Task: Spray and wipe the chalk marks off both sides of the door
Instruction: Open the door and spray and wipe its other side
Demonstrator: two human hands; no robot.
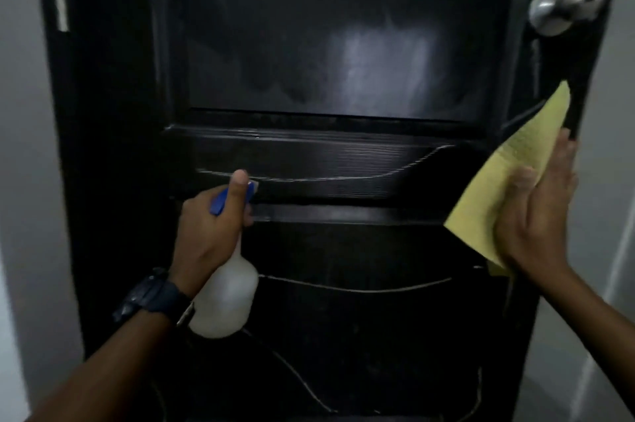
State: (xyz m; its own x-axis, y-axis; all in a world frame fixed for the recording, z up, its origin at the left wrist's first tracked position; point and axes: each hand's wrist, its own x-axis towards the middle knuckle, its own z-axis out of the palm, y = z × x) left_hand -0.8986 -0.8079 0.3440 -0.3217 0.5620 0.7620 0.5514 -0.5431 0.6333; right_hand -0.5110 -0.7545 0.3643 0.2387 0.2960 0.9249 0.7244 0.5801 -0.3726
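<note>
**Black door, chalk lines across its lower half**

The black door (pixel 309 77) fills almost the whole view, its left edge running against a pale wall (pixel 24 146) and its right edge free, with a strip of lighter wall and floor showing beyond it. The upper recessed panel carries a hazy, smeared sheen. Thin chalk marks (pixel 343 177) curve across the middle rail, another line sags across the panel below it, and more run down toward the bottom edge of the view. A round metal doorknob (pixel 567 5) sits near the upper right edge of the door.

The yellow cloth (pixel 498 187) lies against the door's right stile, one corner pointing up toward the knob. The right hand (pixel 536 212) presses it flat, fingers straight, thumb over the cloth's face, right at the free edge of the door.

The left hand (pixel 213 225) grips the neck of a white spray bottle (pixel 223 297) with a blue trigger head, the nozzle close to the middle rail's chalk line. A dark wristwatch (pixel 151 297) sits on that wrist
</note>
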